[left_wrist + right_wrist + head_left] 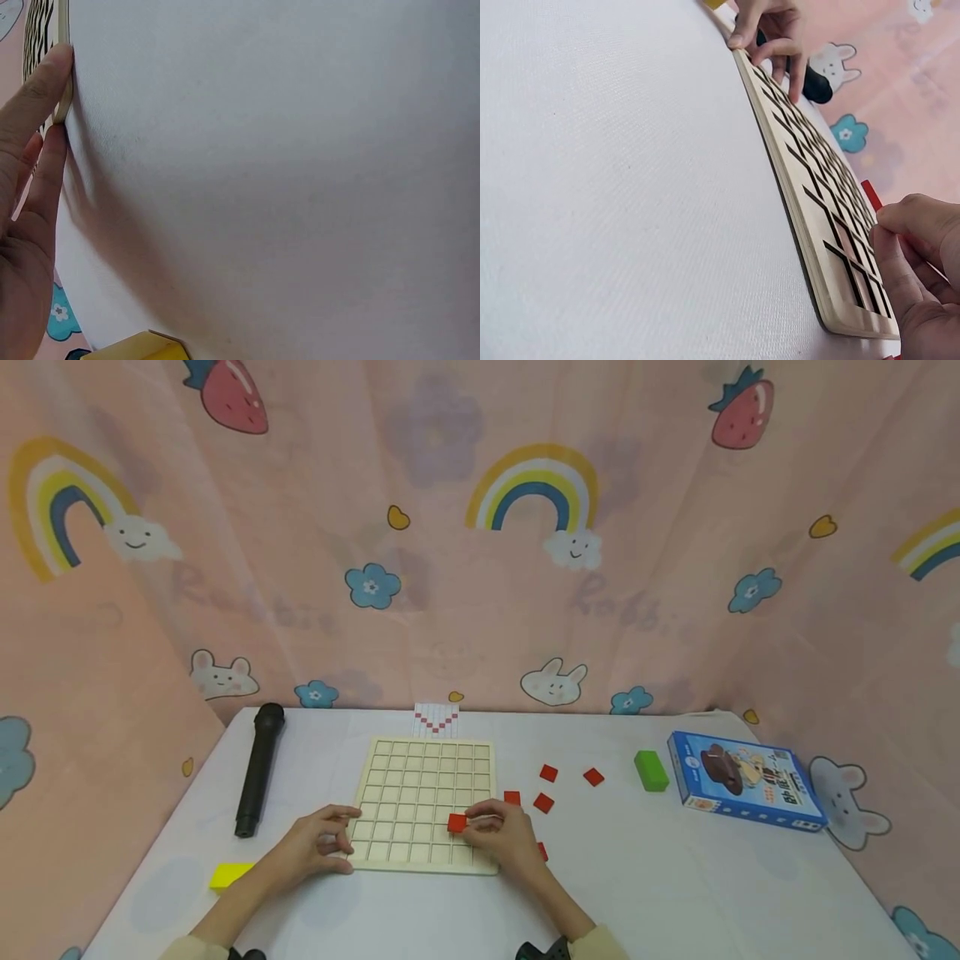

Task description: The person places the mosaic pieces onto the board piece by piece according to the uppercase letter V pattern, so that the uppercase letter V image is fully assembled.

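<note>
A pale wooden grid board (423, 810) lies on the white table. My left hand (318, 839) touches its left edge, fingertips along the side and thumb at the near corner; in the left wrist view the thumb and fingers reach the board's rim (65, 97). My right hand (506, 837) pinches a red square tile (457, 823) between thumb and fingertips, over the board's right part. In the right wrist view this red tile (871, 196) stands tilted above the grid. Several loose red tiles (549, 773) lie right of the board, some partly hidden by my right hand.
A card with a red V-shaped pattern (437, 721) lies behind the board. At the left are a black microphone (259, 768) and a yellow block (228, 875). A green block (651, 771) and a blue box (750, 781) sit at the right, before a patterned curtain (450, 635).
</note>
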A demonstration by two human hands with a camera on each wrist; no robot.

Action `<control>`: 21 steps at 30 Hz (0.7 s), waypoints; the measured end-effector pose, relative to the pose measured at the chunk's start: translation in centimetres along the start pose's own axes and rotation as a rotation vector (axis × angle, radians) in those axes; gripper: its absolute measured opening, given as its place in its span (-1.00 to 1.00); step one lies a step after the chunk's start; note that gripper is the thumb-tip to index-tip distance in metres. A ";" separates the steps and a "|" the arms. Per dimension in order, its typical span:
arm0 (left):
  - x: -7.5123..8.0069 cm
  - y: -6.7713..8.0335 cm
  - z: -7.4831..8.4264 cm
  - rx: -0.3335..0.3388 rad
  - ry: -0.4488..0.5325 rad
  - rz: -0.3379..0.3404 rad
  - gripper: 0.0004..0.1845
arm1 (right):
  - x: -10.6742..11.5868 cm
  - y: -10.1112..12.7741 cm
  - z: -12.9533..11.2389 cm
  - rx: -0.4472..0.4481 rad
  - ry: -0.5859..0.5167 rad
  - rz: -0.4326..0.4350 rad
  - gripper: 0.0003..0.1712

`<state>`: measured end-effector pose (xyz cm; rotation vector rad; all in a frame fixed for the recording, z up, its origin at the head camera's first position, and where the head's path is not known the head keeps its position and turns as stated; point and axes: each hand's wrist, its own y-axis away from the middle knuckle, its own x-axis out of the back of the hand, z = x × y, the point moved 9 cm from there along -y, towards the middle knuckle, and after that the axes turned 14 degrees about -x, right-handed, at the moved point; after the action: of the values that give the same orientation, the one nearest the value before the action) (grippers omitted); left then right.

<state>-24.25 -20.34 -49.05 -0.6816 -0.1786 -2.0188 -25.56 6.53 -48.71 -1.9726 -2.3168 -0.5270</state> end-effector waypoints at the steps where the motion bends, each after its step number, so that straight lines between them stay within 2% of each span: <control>1: 0.0 0.0 0.0 -0.003 0.001 -0.002 -0.78 | -0.2 -0.1 0.0 -0.005 0.001 -0.003 -0.72; 9: -0.1 0.1 -0.1 -0.004 0.002 -0.003 -0.75 | -1.2 -0.4 0.0 -0.001 0.078 0.022 -0.79; 21: -0.1 0.1 0.1 -0.005 -0.013 -0.001 -0.76 | -2.1 -0.6 -0.5 0.045 0.119 0.008 -0.78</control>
<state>-24.08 -20.28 -49.06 -0.6973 -0.1821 -2.0173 -25.79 4.31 -48.95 -1.8761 -2.2294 -0.5691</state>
